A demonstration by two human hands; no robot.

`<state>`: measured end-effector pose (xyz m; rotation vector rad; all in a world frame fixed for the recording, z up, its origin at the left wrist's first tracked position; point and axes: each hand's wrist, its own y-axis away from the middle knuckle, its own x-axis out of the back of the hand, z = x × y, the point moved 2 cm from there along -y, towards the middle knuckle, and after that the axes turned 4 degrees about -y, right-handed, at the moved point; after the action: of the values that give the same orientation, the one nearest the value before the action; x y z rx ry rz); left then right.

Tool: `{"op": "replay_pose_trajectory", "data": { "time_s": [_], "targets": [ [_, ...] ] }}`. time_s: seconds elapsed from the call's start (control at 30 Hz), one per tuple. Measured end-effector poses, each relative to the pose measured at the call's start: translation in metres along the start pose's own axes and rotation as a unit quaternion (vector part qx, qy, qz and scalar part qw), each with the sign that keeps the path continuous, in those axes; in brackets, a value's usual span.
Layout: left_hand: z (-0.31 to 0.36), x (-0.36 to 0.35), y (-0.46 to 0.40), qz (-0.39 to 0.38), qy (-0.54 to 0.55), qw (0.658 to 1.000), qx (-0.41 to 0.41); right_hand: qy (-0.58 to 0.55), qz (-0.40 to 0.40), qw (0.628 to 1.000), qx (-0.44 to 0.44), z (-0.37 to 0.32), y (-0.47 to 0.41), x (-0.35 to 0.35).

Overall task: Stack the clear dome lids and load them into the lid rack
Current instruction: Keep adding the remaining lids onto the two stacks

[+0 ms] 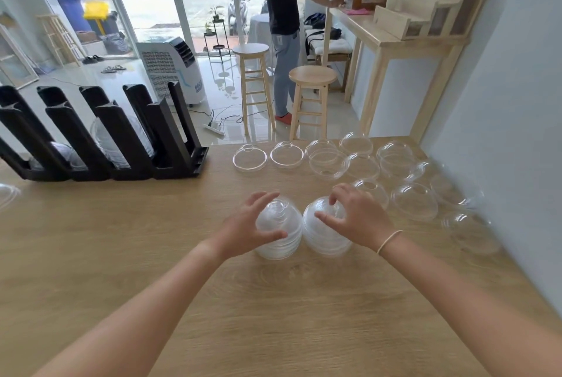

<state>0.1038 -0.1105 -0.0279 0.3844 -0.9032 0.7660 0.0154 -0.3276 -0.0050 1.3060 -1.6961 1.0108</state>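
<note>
A black plastic lid rack with slanted upright channels (121, 139) stands at the far left edge of a light wooden counter (152, 239). Stacks of clear lids lean inside at least two of its channels; the dark dividers hide most of them, so their number cannot be told. At the counter's left edge, a sliver of another clear lid is cut off by the frame.

Near the middle of the counter, two stacks of clear plastic dome lids stand side by side, touching, rims down. Each looks like a ribbed, frosted beehive, with many rims layered under a small round top hole. The left hand (246, 229) cups the left stack (279, 230), fingers spread and curled around its dome. The right hand (357, 218) grips the right stack (324, 232), fingers spread, fingertips on its top.

Toward the far right corner lie loose single clear dome lids (413, 201), some upright, some overturned, several overlapping. Those nearest the right edge blur against the grey wall and are hard to make out.
</note>
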Motion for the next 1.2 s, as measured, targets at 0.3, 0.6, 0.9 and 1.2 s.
{"op": "replay_pose_trajectory", "data": {
  "time_s": [0.3, 0.6, 0.9, 1.2],
  "targets": [
    [-0.011, -0.006, 0.005, 0.022, 0.024, 0.999, -0.038, -0.052, 0.028, 0.998, 0.002, -0.008, -0.027, 0.007],
    [-0.016, 0.015, -0.013, 0.055, 0.073, 0.996, -0.016, -0.087, 0.016, 0.996, 0.016, -0.019, -0.067, 0.001],
    [-0.05, 0.051, -0.083, 0.103, 0.059, 0.991, 0.054, -0.04, -0.05, 0.998, 0.022, -0.021, -0.137, -0.018],
    [-0.095, 0.048, -0.151, 0.052, -0.083, 0.986, 0.134, 0.069, -0.096, 0.993, 0.011, -0.011, -0.202, -0.052]
  ]
}}
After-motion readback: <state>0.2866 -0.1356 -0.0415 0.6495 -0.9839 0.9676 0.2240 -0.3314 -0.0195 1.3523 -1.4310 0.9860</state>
